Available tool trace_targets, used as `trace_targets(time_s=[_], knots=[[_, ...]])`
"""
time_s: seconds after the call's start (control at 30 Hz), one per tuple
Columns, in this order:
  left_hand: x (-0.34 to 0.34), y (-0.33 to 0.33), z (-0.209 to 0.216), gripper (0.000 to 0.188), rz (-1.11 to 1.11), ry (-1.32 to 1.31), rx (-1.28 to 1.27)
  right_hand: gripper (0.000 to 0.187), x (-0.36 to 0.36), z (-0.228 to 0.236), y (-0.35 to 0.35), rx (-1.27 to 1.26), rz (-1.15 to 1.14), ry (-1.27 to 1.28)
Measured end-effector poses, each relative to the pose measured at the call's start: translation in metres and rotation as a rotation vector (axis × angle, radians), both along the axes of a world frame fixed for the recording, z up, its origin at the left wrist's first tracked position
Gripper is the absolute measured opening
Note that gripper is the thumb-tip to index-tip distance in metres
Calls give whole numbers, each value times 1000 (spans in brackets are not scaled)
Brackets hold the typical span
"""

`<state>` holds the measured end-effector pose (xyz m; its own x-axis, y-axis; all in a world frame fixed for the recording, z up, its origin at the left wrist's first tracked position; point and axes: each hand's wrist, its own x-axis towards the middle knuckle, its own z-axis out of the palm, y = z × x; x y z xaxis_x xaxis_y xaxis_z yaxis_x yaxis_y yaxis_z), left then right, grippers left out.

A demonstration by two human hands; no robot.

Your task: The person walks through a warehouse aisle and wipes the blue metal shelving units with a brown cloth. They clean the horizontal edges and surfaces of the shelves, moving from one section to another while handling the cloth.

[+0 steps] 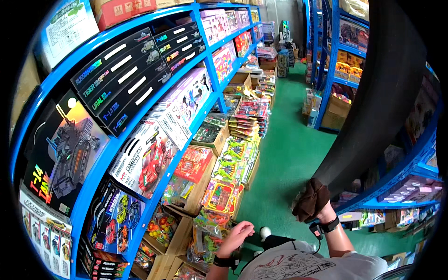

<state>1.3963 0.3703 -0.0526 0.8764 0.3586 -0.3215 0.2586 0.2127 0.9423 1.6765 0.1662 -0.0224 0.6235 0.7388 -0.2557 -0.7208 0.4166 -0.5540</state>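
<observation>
A narrow aisle with a green floor [284, 158] is seen between blue shelving [205, 100] stacked with boxed toys. The left hand [236, 234] is held low at the foot of the left-hand shelves, its fingers loosely curled and slightly parted, with nothing seen to be pinched between them. It is set just beside, possibly touching, the bagged colourful toys [212, 233] that are heaped in open cardboard boxes [175, 238] along the floor; whether contact is made cannot be told. A dark band is worn on that wrist.

The right hand [313, 201] is raised at the right side of the aisle and is closed around a dark brown cloth [308, 198], which is bunched in its grip and covers most of the fingers. The cloth is pressed against a large black curved object [373, 102] that sweeps up the right of the view. A black wristband is worn below this hand.
</observation>
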Motion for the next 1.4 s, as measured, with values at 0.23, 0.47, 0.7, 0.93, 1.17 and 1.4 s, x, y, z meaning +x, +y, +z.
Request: trace_targets(time_s=[0.23, 0.47, 0.7, 0.93, 1.17, 1.4], knots=[[14, -1, -33, 20, -66, 58, -18, 31, 17, 13, 8, -150, -125, -489], [77, 27, -53, 20, -129, 203, -30, 39, 111, -5, 28, -87, 29, -207], [206, 57, -52, 21, -181, 201, 67, 32, 202, -14, 34, 24, -103, -200], [367, 53, -40, 24, -500, 96, 148, 33, 296, 21, 35, -217, -173, -201], [496, 57, -39, 31, -811, 122, 358, 35, 347, 18, 44, -212, -170, 51], [626, 88, -54, 36, -1064, 103, 269, 36, 415, -14, 56, -427, -210, -126]])
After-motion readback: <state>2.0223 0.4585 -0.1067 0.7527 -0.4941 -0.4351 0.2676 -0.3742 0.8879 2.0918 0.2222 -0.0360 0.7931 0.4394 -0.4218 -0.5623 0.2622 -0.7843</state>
